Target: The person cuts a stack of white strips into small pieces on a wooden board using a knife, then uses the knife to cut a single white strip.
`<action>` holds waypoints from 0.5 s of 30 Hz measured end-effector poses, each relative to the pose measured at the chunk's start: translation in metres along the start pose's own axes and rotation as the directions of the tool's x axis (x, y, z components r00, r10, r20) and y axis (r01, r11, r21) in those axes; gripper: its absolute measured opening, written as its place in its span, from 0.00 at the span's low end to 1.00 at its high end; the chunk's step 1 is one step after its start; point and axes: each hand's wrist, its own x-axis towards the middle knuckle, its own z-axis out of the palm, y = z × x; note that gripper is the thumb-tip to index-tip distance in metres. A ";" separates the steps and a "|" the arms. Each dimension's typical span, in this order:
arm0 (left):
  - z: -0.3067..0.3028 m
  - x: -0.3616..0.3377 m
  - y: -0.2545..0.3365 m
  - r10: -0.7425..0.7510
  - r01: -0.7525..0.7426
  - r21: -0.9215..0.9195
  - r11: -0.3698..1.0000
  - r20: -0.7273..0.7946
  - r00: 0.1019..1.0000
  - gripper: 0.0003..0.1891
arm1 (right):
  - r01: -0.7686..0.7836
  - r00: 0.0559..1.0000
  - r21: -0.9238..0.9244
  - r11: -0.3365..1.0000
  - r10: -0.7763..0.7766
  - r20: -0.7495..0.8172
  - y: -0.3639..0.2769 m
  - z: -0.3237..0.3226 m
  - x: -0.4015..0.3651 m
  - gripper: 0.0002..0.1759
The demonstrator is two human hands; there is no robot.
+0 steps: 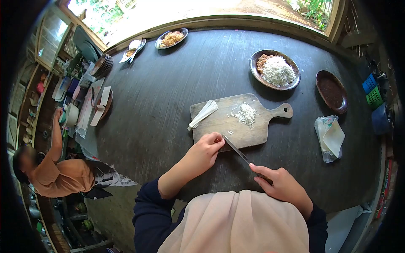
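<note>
My right hand (280, 183) grips a knife (236, 150) by its handle, the blade slanting up and left over the front edge of a wooden cutting board (230, 130). My left hand (206, 148) is closed, its fingers pinched together at the knife's tip; what they hold, if anything, is hidden. On the board's left side lie several long white strips (204, 114). A small heap of thin white shreds (246, 114) sits near the board's handle, and a few loose shreds (230, 133) lie by the blade.
Behind the board stands a plate (253, 69) heaped with white shreds and brownish pieces. To the right are an oval brown dish (331, 90) and a plastic packet (329, 139). A plate of food (171, 39) stands by the window. Another person (63, 175) reaches toward containers at left.
</note>
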 end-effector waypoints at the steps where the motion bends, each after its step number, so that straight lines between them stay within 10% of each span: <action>1: -0.001 0.000 0.000 -0.006 0.006 0.000 1.000 -0.005 1.000 0.16 | 0.004 1.000 0.000 1.000 -0.004 -0.008 -0.001 -0.003 -0.002 0.21; 15: -0.001 0.000 -0.003 -0.008 0.005 -0.064 0.998 -0.056 0.998 0.15 | 0.001 1.000 0.040 0.999 -0.001 -0.013 -0.009 -0.018 -0.004 0.22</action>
